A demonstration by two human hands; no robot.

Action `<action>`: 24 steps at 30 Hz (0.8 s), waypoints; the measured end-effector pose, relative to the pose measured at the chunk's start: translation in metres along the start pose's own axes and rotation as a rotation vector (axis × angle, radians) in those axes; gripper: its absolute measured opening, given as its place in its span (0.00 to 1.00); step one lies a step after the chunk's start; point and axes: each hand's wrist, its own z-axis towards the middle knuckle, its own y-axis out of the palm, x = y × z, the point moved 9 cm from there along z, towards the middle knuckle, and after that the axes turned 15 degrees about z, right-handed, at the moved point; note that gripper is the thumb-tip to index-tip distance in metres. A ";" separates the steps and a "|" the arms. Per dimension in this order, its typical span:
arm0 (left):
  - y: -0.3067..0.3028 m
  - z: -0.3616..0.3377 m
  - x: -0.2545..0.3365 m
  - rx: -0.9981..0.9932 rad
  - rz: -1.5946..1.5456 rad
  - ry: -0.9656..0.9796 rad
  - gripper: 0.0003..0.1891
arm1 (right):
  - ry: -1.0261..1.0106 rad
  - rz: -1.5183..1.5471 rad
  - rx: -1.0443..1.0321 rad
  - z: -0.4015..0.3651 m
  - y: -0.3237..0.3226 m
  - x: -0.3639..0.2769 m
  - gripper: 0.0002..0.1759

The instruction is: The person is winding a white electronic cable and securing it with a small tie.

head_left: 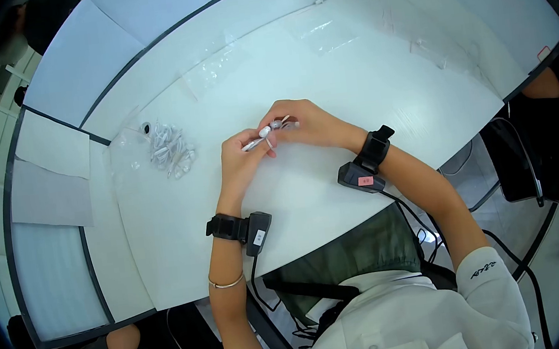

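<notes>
Above the white table, my left hand (pixel 243 156) and my right hand (pixel 301 122) meet, fingertips nearly touching. Pinched between my left fingers is a small white earphone piece (pixel 253 144). White earphone parts (pixel 276 124) with a thin cable also sit at the fingers of my right hand, which are bent closed around them. The exact shape of these parts is too small to tell. Left of my hands, a pile of bundled white earphones (pixel 170 150) lies on the table.
A small dark roll (pixel 145 128) stands beside the pile. Clear plastic bags (pixel 428 53) lie towards the back of the white table (pixel 364 68). Low partitions (pixel 173 31) enclose it. Wrist devices with black cables hang from both my forearms. Other people sit at the edges.
</notes>
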 end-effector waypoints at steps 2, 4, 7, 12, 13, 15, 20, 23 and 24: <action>0.001 0.000 -0.002 0.006 -0.045 -0.005 0.13 | 0.018 0.022 0.023 0.000 -0.001 0.001 0.12; 0.001 0.000 -0.002 0.012 -0.086 -0.002 0.13 | -0.005 0.031 0.051 0.000 -0.002 0.002 0.12; -0.004 -0.006 0.013 0.106 -0.009 -0.055 0.11 | -0.009 0.018 0.074 0.000 -0.003 0.000 0.12; -0.004 -0.005 0.014 0.064 -0.076 0.001 0.08 | -0.052 0.029 0.090 -0.001 0.001 -0.012 0.11; -0.004 -0.005 0.014 0.059 -0.089 0.020 0.08 | -0.078 0.025 0.097 -0.001 0.001 -0.013 0.11; -0.004 -0.004 0.010 0.048 -0.145 0.043 0.10 | -0.057 0.042 0.123 -0.002 0.000 -0.012 0.11; -0.002 -0.004 0.014 0.051 -0.190 0.065 0.11 | -0.034 0.127 0.141 0.000 -0.001 -0.003 0.11; -0.001 -0.003 0.014 0.048 -0.210 0.083 0.11 | -0.024 0.177 0.153 -0.001 0.001 -0.004 0.10; -0.001 -0.003 0.014 0.052 -0.204 0.087 0.11 | -0.011 0.198 0.155 -0.002 0.001 -0.004 0.10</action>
